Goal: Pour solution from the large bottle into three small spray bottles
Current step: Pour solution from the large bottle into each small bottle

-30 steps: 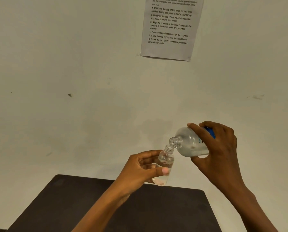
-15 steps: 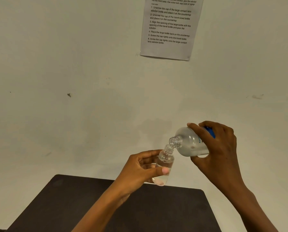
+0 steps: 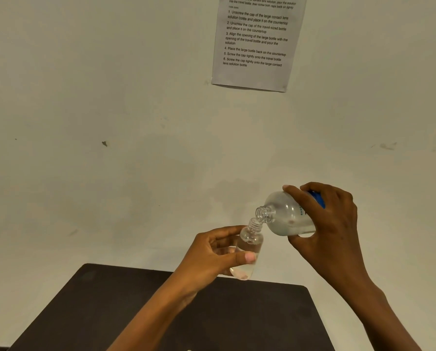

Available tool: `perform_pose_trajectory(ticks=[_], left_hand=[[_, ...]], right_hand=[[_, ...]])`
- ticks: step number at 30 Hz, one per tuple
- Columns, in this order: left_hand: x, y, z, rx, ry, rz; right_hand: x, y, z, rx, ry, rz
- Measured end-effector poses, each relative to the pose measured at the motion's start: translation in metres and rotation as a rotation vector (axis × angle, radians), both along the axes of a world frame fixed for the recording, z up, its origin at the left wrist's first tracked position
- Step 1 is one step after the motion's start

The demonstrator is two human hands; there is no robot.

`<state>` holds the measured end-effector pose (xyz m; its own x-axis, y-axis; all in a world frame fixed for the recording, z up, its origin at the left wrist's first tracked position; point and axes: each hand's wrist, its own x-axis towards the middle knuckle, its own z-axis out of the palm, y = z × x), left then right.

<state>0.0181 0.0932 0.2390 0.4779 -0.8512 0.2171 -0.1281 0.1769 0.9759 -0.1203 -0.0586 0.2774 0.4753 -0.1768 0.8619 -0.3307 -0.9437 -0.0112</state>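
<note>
Hands at the pouring stage: the left hand point(image 3: 211, 254) grasps the small spray bottle point(image 3: 248, 249) between curled fingers and thumb. It is held near-upright in the air over the far edge of the dark matte counter point(image 3: 110, 312), threaded open neck uppermost, with a little clear liquid at its base. The large bottle point(image 3: 285, 216), of smooth clear plastic with a blue label, lies up and to the right with its long axis near horizontal and its neck tipped down leftward, mouth at the small neck; the right hand point(image 3: 331, 224) grips its body. The pour probably depends on the mouth sitting directly over the neck.
</note>
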Motion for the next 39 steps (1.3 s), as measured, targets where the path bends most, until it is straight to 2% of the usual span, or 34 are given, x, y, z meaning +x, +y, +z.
perform_pose_trajectory(ticks=[39], left_hand=[[-0.0002, -0.0027, -0.0013, -0.013, 0.002, 0.016]], right_hand=[[0.0017, -0.0018, -0.0007, -0.001, 0.002, -0.001]])
